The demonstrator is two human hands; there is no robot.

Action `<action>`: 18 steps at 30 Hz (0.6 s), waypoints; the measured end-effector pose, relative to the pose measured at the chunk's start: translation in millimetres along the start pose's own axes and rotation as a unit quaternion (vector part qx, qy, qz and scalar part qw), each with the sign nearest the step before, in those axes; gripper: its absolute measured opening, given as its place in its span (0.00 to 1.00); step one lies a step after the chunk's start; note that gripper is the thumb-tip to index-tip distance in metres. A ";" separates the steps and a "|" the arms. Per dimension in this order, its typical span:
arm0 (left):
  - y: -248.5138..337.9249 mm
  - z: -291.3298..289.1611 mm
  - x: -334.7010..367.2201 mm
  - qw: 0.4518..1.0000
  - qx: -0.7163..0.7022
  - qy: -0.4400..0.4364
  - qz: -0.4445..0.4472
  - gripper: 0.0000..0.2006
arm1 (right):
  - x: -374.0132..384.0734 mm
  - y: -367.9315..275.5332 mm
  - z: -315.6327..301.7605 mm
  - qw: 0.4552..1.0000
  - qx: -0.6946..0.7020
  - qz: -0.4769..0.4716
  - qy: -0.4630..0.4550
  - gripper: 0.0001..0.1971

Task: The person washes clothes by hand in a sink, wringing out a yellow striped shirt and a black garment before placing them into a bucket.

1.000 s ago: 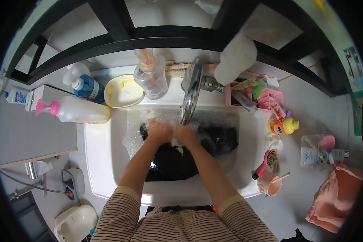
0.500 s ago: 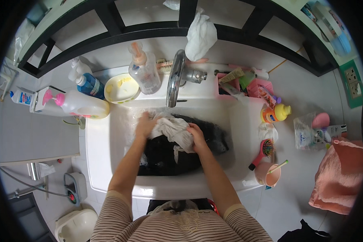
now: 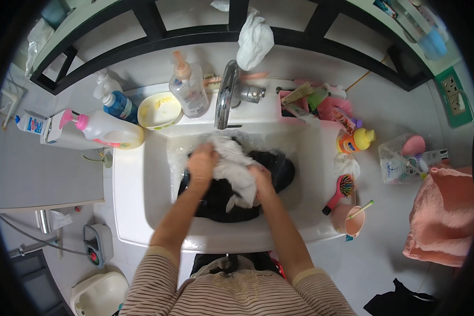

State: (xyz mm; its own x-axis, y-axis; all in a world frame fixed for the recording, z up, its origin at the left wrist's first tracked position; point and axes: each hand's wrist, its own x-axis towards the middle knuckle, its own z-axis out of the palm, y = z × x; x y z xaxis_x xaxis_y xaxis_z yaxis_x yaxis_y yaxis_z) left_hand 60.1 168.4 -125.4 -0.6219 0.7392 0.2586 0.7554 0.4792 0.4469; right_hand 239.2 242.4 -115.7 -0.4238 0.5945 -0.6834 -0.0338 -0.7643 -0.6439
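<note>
A wet whitish cloth (image 3: 234, 171) is bunched up between my hands over the washbasin (image 3: 155, 174). My left hand (image 3: 203, 160), blurred by motion, is closed at the cloth's left edge. On its right side, my right hand (image 3: 261, 180) grips the cloth with curled fingers. Beneath it, a black garment (image 3: 216, 203) lies soaked in sudsy water. The chrome faucet (image 3: 226, 97) stands just beyond the cloth, and no stream of water shows from it.
Along the back rim stand a clear pump bottle (image 3: 189, 95), a soap dish (image 3: 159, 110) and a pink basket (image 3: 332, 108). A large white pump bottle (image 3: 110, 130) is at the left. On the right are a yellow-capped bottle (image 3: 354, 141), a hairbrush (image 3: 341, 193) and a pink cup (image 3: 347, 221).
My left hand has moved right and closer to my right hand, and the whitish cloth is bunched narrower between them. The black garment has shifted in the water. The view has tilted slightly.
</note>
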 end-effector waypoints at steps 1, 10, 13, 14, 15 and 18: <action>-13.9 -17.0 4.4 1.000 0.002 0.014 -0.027 0.08 | -22.9 -13.9 13.0 0.994 -0.080 -0.061 -0.042 0.17; -2.5 -98.1 -54.0 0.994 0.069 -0.022 0.077 0.23 | -61.4 1.4 32.5 0.646 -0.565 -0.506 -0.087 0.13; -9.2 -59.2 -66.7 0.987 0.064 -0.065 0.133 0.27 | -46.8 27.8 47.1 0.607 -0.617 -0.496 -0.068 0.12; -13.6 -45.1 -66.6 0.979 0.080 -0.038 0.181 0.25 | -42.2 33.4 49.8 0.600 -0.645 -0.469 -0.067 0.12; -16.3 -32.8 -64.8 0.975 0.087 -0.040 0.198 0.23 | -37.8 31.7 56.2 0.569 -0.646 -0.506 -0.041 0.11; -26.7 -10.3 -50.8 0.968 0.079 -0.081 0.223 0.16 | -4.9 33.5 61.8 0.579 -0.696 -0.424 -0.008 0.11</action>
State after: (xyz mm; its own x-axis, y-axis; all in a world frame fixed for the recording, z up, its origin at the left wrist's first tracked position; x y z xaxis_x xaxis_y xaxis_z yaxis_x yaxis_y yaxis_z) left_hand 69.4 113.2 -141.6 -0.1958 0.9477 0.2521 0.9715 0.1525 0.1815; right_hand 184.3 198.5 -112.7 -0.7979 0.5977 0.0782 0.5219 0.7498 -0.4068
